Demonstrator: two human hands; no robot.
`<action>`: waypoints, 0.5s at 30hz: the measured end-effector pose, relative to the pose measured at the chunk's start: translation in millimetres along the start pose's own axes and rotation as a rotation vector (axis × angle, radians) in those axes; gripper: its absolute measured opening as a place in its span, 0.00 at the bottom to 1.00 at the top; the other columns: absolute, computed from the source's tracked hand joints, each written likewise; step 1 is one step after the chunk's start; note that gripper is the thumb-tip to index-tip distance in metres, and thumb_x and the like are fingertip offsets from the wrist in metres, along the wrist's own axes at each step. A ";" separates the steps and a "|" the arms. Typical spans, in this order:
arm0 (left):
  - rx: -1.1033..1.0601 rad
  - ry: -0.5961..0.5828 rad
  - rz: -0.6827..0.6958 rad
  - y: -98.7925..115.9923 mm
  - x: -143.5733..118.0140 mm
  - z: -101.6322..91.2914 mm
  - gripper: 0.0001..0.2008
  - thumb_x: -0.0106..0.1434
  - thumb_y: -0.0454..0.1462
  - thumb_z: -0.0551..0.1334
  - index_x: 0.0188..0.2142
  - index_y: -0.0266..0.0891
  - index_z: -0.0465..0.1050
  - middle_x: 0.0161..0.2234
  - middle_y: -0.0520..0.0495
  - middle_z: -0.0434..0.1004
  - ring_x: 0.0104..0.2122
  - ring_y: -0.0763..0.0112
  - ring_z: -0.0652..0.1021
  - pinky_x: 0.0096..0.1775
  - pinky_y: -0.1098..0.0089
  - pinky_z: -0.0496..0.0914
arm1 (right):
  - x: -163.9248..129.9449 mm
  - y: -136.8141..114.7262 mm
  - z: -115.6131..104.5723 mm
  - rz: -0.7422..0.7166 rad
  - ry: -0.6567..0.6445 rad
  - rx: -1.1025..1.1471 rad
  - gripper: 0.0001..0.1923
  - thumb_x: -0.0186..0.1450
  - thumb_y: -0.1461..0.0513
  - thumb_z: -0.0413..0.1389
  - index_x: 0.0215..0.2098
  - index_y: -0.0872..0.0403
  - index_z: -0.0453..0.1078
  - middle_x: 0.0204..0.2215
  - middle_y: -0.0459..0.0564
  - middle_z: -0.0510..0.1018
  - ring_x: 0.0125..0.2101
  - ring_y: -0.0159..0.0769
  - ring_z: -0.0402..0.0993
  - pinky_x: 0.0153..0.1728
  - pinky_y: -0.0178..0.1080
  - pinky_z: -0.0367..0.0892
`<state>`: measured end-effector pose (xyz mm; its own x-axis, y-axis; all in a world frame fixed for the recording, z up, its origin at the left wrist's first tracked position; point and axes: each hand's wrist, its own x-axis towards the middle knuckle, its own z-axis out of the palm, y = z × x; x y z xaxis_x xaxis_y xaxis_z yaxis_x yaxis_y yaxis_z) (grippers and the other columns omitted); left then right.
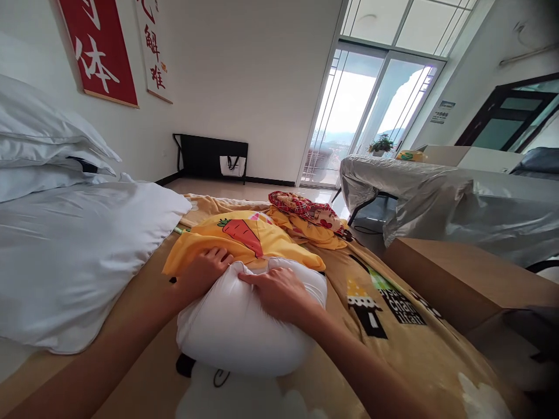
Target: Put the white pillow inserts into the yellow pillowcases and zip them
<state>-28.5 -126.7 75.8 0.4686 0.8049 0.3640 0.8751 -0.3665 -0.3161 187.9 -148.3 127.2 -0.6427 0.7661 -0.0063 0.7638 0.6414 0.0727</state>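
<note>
A plump white pillow (244, 337) lies in front of me on a tan patterned bed cover. Its far end meets the near edge of a yellow pillowcase (283, 238) printed with a large carrot. My left hand (208, 269) is closed on the pillowcase's edge at the pillow's left corner, its thumb hidden. On top of the pillow, my right hand (282, 291) has its fingers curled into the white cloth, the index finger stretched toward the left hand. How far the pillow's far end lies inside the case is hidden.
White pillows (78, 250) are piled on the left. Red checked and yellow cloth (305, 209) lies crumpled at the bed's far side. A cardboard box (454, 273) stands at right, near a plastic-covered table (419, 180). Beyond are a folded black frame (205, 154) and glass doors.
</note>
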 end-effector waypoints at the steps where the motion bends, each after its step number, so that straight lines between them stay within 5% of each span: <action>1: -0.001 0.015 -0.016 -1.3 -0.7 0.6 0.10 0.62 0.29 0.55 0.40 0.37 0.71 0.39 0.41 0.74 0.39 0.60 0.75 0.36 0.64 0.68 | 0.8 0.9 -0.2 0.000 0.002 -0.002 0.31 0.63 0.65 0.42 0.63 0.38 0.56 0.33 0.52 0.79 0.32 0.41 0.72 0.31 0.38 0.56; 8: -0.401 0.097 -0.190 -10.5 -4.2 -3.6 0.14 0.66 0.40 0.51 0.32 0.38 0.72 0.33 0.46 0.73 0.34 0.66 0.73 0.35 0.67 0.64 | 13.8 11.1 -4.6 0.002 0.010 0.023 0.31 0.63 0.64 0.42 0.63 0.36 0.55 0.37 0.51 0.80 0.35 0.41 0.73 0.31 0.38 0.57; 15: -1.074 0.082 -0.579 -9.0 18.4 -5.1 0.15 0.55 0.47 0.59 0.24 0.38 0.66 0.24 0.52 0.69 0.26 0.72 0.69 0.29 0.72 0.61 | 27.6 10.7 -13.6 -0.053 -0.014 0.019 0.30 0.63 0.66 0.43 0.61 0.35 0.59 0.41 0.50 0.79 0.37 0.41 0.73 0.32 0.38 0.60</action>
<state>-27.2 -110.9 89.8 -0.0514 0.9595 0.2769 0.5941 -0.1935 0.7807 177.5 -120.8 141.5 -0.6814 0.7315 -0.0239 0.7298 0.6816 0.0528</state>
